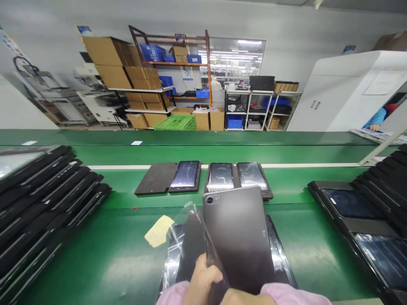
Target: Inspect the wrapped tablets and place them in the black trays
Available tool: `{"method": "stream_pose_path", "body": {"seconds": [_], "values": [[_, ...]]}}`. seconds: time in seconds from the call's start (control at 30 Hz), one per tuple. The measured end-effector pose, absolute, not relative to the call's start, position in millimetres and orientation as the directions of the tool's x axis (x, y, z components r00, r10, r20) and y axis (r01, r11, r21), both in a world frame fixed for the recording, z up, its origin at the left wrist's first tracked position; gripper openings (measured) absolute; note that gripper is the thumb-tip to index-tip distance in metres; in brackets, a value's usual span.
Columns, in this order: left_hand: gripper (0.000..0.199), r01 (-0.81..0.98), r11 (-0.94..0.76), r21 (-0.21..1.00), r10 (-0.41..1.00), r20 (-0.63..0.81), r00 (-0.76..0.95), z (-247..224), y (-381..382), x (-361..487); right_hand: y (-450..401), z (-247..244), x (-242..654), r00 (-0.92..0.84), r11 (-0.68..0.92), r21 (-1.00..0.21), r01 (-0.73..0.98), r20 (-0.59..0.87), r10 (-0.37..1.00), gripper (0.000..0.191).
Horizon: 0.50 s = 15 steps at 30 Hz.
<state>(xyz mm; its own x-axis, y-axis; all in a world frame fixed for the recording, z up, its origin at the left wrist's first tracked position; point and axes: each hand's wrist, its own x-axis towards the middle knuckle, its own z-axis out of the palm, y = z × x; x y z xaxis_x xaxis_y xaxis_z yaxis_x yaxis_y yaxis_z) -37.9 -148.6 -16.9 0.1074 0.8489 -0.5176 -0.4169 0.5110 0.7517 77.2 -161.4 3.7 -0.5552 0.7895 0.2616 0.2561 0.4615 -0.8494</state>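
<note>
Our left hand [202, 281] clenches a slim grey metal tablet [240, 237] beside a clear plastic bag [186, 224], while our right hand [241, 298] grasps its lower edge.

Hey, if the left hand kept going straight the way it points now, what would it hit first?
Most likely the clear plastic bag, which the left hand is touching, beside the grey tablet. Beyond it, perhaps the black-cased tablets on the green belt, though depth is hard to judge.
</note>
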Motion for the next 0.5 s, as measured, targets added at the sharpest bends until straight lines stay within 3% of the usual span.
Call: {"method": "stream_pose_path", "body": {"seconds": [0.1,0.17,0.23,0.27,0.33,0.4,0.5], "values": [[0.019,-0.442,0.450,0.776,0.889,-0.438,0.136,-19.3,-146.8,-38.9,-158.0,13.9,101.5,-0.400,0.269,-0.936,0.229,0.161,0.902,0.012],[0.016,-0.440,0.414,0.796,0.905,-0.409,0.112,-22.4,-141.8,-37.5,-153.6,17.6,117.9,-0.152,0.226,-0.929,0.294,0.188,0.970,0.008],[0.020,-0.402,0.359,0.842,0.926,-0.376,0.039,-26.2,-137.7,-33.3,-150.2,16.9,128.0,0.162,0.206,-0.888,0.411,0.293,0.942,0.022],[0.020,-0.347,0.330,0.878,0.935,-0.354,-0.006,-28.1,-136.9,-30.1,-149.2,14.8,129.5,0.233,0.200,-0.859,0.471,0.339,0.911,0.033],[0.023,-0.188,0.273,0.943,0.955,-0.289,-0.063,-30.7,-139.2,-22.0,-147.3,8.3,125.7,0.141,0.194,-0.819,0.539,0.315,0.938,0.061],[0.034,-0.020,0.163,0.986,0.986,-0.163,-0.016,-31.9,-144.3,-14.4,-142.7,-1.0,117.2,-0.013,0.157,-0.846,0.509,0.175,0.985,0.078],[0.063,0.119,-0.139,0.983,0.953,0.101,0.286,-33.7,-145.0,-10.9,-126.8,-17.7,111.3,0.081,0.022,-0.945,0.327,0.051,0.995,0.055]]}}
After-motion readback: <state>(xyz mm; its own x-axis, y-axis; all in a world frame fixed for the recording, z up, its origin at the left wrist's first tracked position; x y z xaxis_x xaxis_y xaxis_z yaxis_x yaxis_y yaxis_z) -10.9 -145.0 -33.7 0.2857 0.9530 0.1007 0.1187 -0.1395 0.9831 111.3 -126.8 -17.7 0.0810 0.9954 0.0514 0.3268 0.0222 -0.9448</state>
